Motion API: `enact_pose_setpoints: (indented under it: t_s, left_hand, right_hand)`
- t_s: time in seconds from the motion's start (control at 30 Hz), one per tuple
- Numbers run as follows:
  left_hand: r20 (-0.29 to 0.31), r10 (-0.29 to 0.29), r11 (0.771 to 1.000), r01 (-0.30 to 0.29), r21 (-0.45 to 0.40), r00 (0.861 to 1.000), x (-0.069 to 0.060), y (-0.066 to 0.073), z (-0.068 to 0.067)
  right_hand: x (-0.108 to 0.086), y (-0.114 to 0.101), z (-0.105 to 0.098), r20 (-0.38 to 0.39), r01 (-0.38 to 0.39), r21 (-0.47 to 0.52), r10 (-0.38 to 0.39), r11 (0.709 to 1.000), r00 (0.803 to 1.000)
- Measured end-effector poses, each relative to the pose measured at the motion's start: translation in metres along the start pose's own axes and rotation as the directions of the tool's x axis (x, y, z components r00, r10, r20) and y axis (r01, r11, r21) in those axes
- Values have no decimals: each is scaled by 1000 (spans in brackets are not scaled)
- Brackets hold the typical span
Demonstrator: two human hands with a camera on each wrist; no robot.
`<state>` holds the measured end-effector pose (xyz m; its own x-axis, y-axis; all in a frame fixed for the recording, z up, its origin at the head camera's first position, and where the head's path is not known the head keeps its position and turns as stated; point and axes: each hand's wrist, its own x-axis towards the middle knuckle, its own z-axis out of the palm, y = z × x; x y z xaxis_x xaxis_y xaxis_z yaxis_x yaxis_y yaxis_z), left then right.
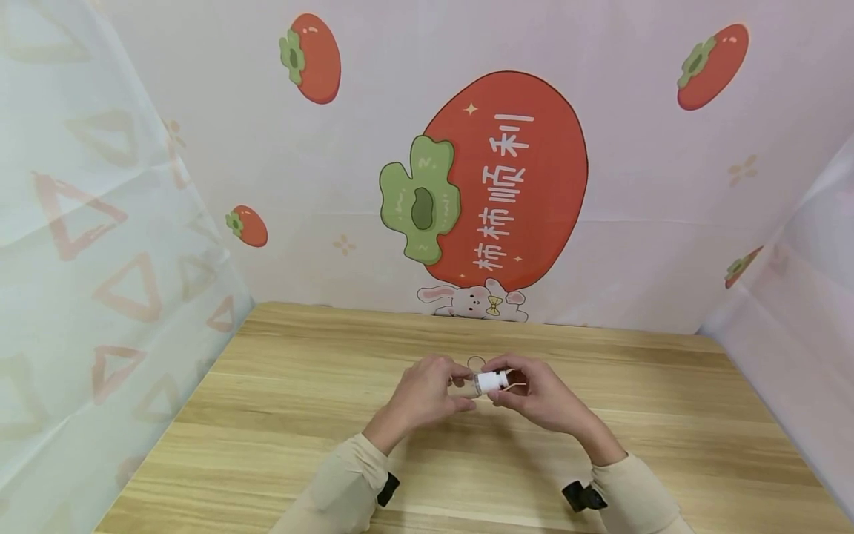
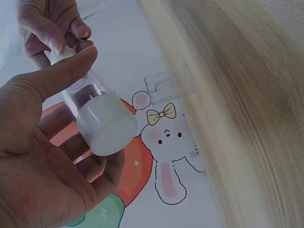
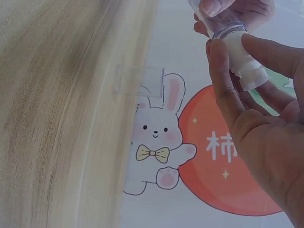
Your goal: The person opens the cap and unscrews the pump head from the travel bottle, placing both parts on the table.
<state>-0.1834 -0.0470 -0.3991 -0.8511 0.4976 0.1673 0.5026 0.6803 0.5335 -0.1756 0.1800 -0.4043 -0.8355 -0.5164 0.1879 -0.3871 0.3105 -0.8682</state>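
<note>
Between both hands lies a small clear pump bottle (image 2: 107, 126) with a whitish bottom part, tilted above the table. My left hand (image 1: 427, 389) holds its clear body, the thumb across the side and the fingers curled beneath. From the other end, my right hand (image 1: 540, 397) grips the white pump top (image 3: 240, 52) between thumb and fingers. In the right wrist view, the white collar narrows to a small stepped head. A clear cylindrical cap (image 2: 170, 88) stands on the table just beyond the hands, touching neither; in the head view only its round outline (image 1: 476, 363) shows.
The wooden table (image 1: 280, 415) reaches back to a cloth backdrop (image 1: 360, 170) printed with persimmons and a white rabbit (image 1: 474, 302). Patterned cloth walls (image 1: 100, 245) rise at left and right. Black straps (image 1: 584, 496) sit at both sleeve cuffs.
</note>
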Motion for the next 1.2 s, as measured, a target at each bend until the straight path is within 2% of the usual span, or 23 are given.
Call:
enact_pose_setpoints:
  t_s: [0.33,0.67,1.0,1.2]
  left_hand:
    - [41,-12,999,13,-36,999,1,-1,3]
    - [86,-45,996,52,-74,995,1,-6,3]
    - [75,-108,993,111,-37,991,-1,-14,2]
    - [55,-141,987,144,-67,988,-2,-15,-2]
  right_hand:
    - [-1,0,1,-40,43,14,-43,999,998]
    - [-4,0,-2,-82,72,-33,-74,997,994]
    - [-7,13,-9,-188,-10,-98,-9,995,982]
    - [-7,25,-13,-206,-72,-217,26,973,978]
